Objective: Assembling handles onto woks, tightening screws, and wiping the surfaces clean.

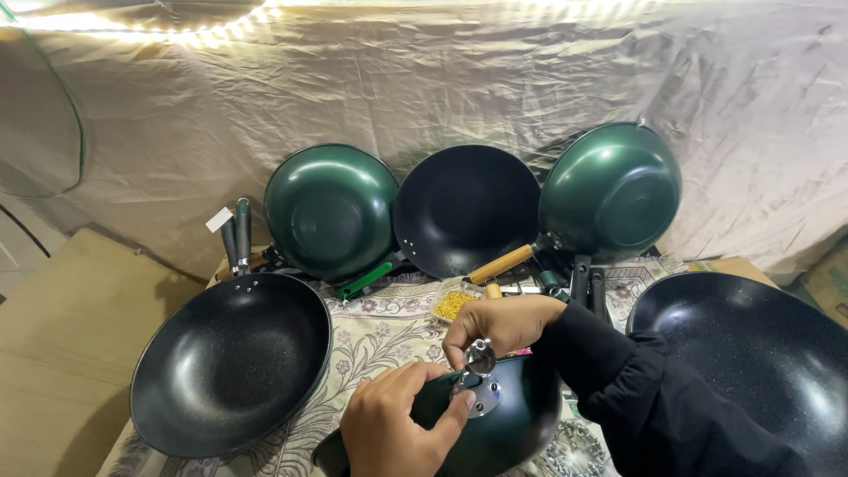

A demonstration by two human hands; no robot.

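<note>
A dark green wok [521, 415] lies bottom-up in front of me on the patterned cloth [380, 331]. My left hand [389, 424] rests on its near side, fingers pinching a shiny metal bracket [481, 397] against the wok's wall. My right hand [495, 325], in a black sleeve, reaches in from the right and pinches a small silver metal piece [480, 357] just above that bracket.
A black wok [231, 362] lies at left, another black wok [751, 353] at right. Three woks lean against the cloth backdrop: green wok [331, 210], black wok [465, 208], green wok [614, 190]. A clear bag of gold screws [454, 305] sits behind my hands. Cardboard [71, 318] lies at left.
</note>
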